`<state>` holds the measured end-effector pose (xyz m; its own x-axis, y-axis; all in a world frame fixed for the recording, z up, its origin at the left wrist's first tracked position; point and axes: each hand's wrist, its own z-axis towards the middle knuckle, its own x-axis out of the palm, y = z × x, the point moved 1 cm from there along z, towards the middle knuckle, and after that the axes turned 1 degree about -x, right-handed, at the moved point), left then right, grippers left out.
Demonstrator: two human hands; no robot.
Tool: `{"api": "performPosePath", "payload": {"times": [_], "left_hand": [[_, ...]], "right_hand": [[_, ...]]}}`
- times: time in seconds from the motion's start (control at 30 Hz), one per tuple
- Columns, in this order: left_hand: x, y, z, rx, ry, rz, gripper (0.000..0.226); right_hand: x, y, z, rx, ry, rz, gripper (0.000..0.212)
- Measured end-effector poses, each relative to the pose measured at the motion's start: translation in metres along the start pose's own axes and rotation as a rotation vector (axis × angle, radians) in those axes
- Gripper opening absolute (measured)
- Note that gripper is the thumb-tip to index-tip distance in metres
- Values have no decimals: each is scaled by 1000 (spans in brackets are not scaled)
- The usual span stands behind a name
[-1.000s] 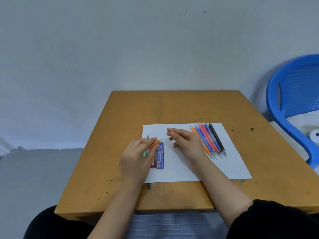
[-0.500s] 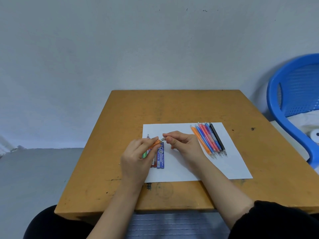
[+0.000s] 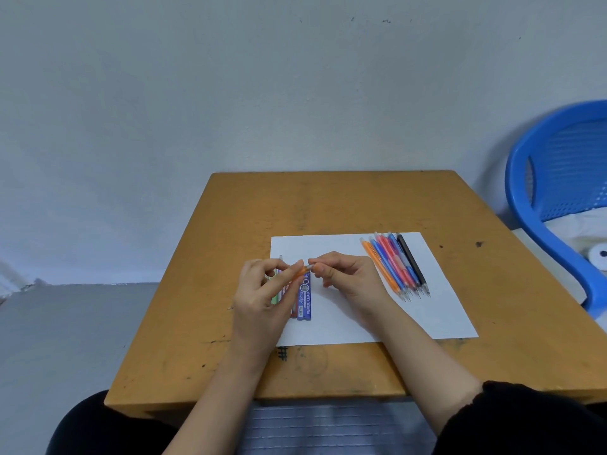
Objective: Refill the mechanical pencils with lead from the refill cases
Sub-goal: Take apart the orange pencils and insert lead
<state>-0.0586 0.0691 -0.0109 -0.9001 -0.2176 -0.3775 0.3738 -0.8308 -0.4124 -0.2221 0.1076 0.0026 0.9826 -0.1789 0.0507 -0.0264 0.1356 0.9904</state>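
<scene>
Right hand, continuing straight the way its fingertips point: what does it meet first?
The right hand points left and seems to pinch the clear end of the orange plastic mechanical pencil held by the left hand; pushing on, it would likely meet that hand's fingers.

- The counter point(image 3: 328, 205) is showing worn, matt wood with dark scuffs.
- The paper sheet point(image 3: 427, 310) is looking smooth, white and matt.
- The row of pencils point(image 3: 394, 267) and the orange pencil point(image 3: 298, 275) are looking like coloured, partly translucent plastic.
- The refill case point(image 3: 305, 302) is showing printed blue plastic.
- The chair point(image 3: 525, 208) is gleaming as smooth, perforated blue plastic.
- The sleeve point(image 3: 525, 418) is looking like matt black cloth.
</scene>
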Motion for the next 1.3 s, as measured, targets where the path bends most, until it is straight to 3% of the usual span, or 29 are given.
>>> {"api": "performPosePath", "payload": {"times": [0.13,0.3,0.43,0.53,0.67,0.87,1.03,1.13,1.3], "left_hand": [[1,1,-3,39,24,2,35],[0,-3,-2,45,32,13,21],[0,-12,3,-14,45,21,23],[-2,-25,8,-241,115,-98,18],[-1,-39,12,-720,289,-344,24],[6,-48,19,-1066,385,-643,21],[13,-51,19,-1640,503,-1411,56],[14,-48,12,-1697,564,-1613,72],[15,-41,5,-1676,719,-1729,79]], "right_hand": [[-1,2,-1,-4,-9,28,20],[-2,-1,-1,-19,9,54,15],[-4,1,0,9,-28,126,17],[-10,7,5,50,-135,419,18],[-19,12,9,89,-240,729,12],[-18,12,11,127,-163,778,24],[-22,9,16,141,-120,1048,26],[-27,6,18,165,-100,1115,30],[-31,0,16,268,-69,1220,46]]}}
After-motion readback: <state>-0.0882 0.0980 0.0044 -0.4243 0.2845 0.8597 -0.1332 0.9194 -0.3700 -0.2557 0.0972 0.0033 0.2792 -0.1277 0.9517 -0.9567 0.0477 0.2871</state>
